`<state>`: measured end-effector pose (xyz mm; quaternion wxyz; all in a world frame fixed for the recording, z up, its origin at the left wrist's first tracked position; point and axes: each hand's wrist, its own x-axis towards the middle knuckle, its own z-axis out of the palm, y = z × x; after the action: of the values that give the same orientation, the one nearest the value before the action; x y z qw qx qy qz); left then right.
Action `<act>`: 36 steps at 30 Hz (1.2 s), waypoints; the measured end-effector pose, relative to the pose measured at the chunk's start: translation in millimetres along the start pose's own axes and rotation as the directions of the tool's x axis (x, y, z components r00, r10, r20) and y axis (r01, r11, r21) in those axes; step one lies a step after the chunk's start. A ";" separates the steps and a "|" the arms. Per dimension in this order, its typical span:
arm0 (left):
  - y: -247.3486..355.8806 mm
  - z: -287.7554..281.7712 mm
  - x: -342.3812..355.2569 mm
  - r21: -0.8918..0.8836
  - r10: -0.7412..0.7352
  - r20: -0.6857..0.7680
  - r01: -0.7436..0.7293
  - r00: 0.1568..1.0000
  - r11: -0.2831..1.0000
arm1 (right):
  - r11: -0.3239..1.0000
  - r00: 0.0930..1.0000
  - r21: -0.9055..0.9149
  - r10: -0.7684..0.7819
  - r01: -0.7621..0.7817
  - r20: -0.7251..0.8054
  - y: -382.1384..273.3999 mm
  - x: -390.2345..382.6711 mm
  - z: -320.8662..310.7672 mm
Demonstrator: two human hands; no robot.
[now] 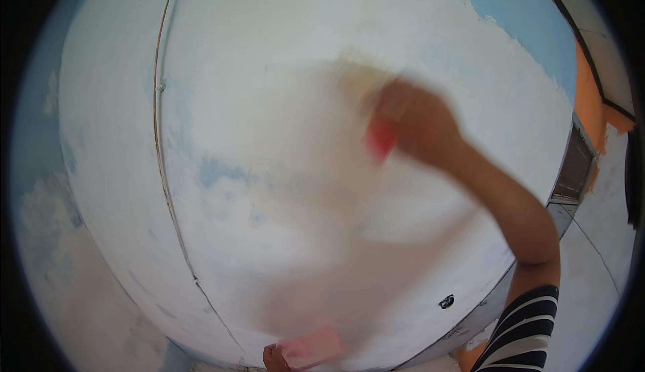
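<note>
Wall fills most of the view: white coat over most of it, light blue left bare along the upper right, ragged edge between the two. Right arm comes in from the lower right and bends up across the wall, casting a soft shadow. Striped sleeve, black and white, covers it above the elbow. Cable runs down the left part of the wall, thin and slightly bowed. Right hand is up right of centre, motion-blurred, fingers closed round a tool: red handle at the lower end, pale yellowish head up and left. Too smeared to tell brush from scraper, or whether the head touches the wall. Brown panel in a frame at far right, orange paint above it. Pink piece, flat-looking, bottom centre, well below the tool; its left end is at the left hand, mostly cropped, fingers curled in on that end. Smallest: dark fitting or hole, low right on the wall.
</note>
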<state>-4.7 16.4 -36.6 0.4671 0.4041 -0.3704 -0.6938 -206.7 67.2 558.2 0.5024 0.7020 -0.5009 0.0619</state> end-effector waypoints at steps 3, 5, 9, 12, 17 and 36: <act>-21.9 2.1 12.4 0.100 0.204 0.113 -0.215 0.973 0.971 | 0.899 0.891 0.188 -0.426 0.396 0.159 -76.7 -41.2 31.3; -43.8 -7.7 25.4 0.179 0.316 0.110 -0.332 0.942 0.926 | 0.891 0.886 0.372 -0.373 0.260 0.274 -87.0 -33.3 30.3; -71.0 -27.6 34.0 0.235 0.408 0.073 -0.413 0.910 0.880 | 0.810 0.944 0.485 0.284 -0.329 0.166 22.1 19.1 -8.8; -4.4 -2.9 -0.5 0.026 0.037 0.013 -0.037 0.999 0.999 | 0.848 0.777 0.509 0.420 -0.151 -0.469 132.5 46.8 -54.8; -19.8 -27.0 1.8 0.447 0.470 0.129 -0.475 0.873 0.758 | 0.916 0.684 -0.030 0.276 -0.400 -0.675 111.4 52.0 -82.9; 1.0 -4.8 -5.5 -0.206 0.014 0.022 -0.009 1.000 0.978 | 0.852 0.522 0.508 0.493 -0.127 -0.696 149.1 59.3 -63.3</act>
<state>1.3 20.7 -36.4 0.5061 0.3432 -0.3043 -0.7304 -265.3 78.8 720.1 0.5009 0.5774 -0.3130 0.5637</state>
